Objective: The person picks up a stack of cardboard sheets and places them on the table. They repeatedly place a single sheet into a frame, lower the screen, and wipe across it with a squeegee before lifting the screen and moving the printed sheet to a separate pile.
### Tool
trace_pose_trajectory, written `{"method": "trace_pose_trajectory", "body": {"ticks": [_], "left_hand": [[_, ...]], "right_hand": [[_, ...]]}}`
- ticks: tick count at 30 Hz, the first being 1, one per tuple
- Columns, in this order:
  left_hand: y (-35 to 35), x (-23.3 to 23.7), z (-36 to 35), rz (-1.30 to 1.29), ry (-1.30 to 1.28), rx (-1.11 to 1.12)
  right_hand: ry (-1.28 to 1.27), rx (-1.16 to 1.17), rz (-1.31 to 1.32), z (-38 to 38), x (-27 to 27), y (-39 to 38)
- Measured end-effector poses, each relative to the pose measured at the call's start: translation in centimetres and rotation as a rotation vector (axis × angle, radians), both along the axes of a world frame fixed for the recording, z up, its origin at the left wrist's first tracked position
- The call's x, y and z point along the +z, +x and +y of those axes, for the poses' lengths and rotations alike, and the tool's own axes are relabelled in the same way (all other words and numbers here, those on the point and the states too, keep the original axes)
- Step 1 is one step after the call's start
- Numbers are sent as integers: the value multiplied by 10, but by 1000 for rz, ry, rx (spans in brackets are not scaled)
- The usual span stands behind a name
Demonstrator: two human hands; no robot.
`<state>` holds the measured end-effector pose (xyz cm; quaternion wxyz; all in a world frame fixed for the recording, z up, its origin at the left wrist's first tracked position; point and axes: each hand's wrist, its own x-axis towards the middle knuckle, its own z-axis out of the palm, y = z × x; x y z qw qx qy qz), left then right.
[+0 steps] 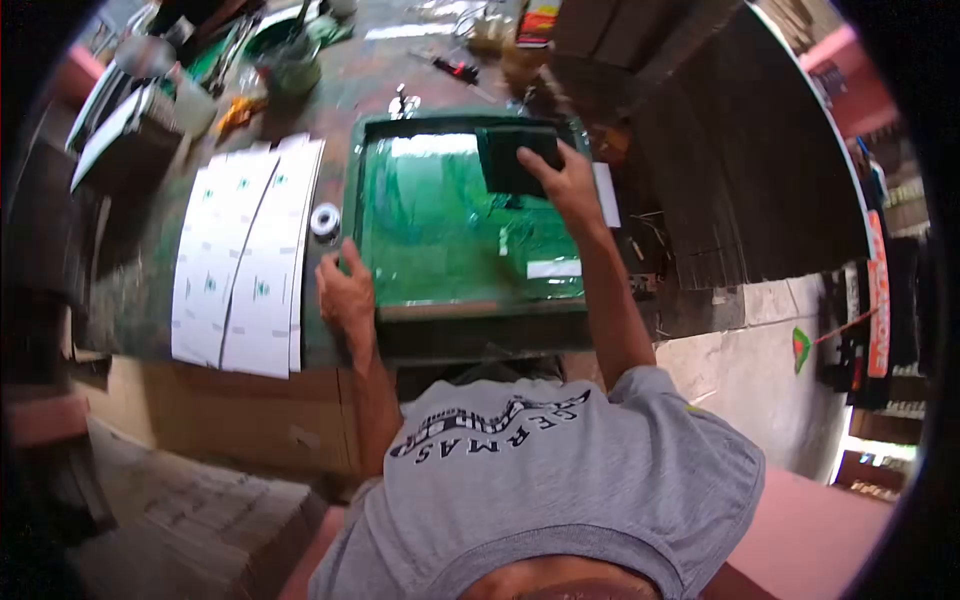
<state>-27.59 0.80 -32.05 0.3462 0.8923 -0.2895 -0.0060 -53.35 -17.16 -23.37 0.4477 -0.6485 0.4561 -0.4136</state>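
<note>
My right hand grips a dark squeegee over the upper right of a green printing screen. Its thumb lies across the squeegee's face, and the blade side points down at the mesh. Wet-looking green ink shows on the screen, with darker smears right of the middle. At the left side of the screen frame, my left hand has its thumb and fingers apart, fingertips just below a small white roll. Hinge clamps hold the frame's far edge.
Printed white sheets lie left of the screen. Behind stand a tub, an orange rag and a red-and-black tool. A large dark panel rises on the right; stacked cardboard sits at lower left.
</note>
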Motion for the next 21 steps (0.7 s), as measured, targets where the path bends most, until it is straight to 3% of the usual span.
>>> {"method": "trace_pose_trajectory", "body": {"ticks": [3, 5, 7, 9, 12, 15, 18, 21], "left_hand": [[3, -1, 2, 51, 13, 34], [2, 2, 2, 49, 8, 3], [2, -1, 3, 42, -13, 10], [2, 1, 3, 45, -8, 4], [4, 0, 4, 6, -11, -16], [5, 3, 5, 20, -29, -25], [5, 0, 3, 27, -38, -12], [6, -1, 3, 12, -44, -19]], "right_hand": [[-131, 248, 170, -26, 2, 41], [-164, 294, 328, -45, -7, 68], [-551, 399, 601, -57, -17, 98], [-552, 401, 699, -57, -23, 122], [-817, 467, 914, -44, -36, 145], [-1017, 443, 827, -3, -62, 134], [-992, 475, 870, 49, -57, 112], [-995, 467, 813, 54, -47, 95]]}}
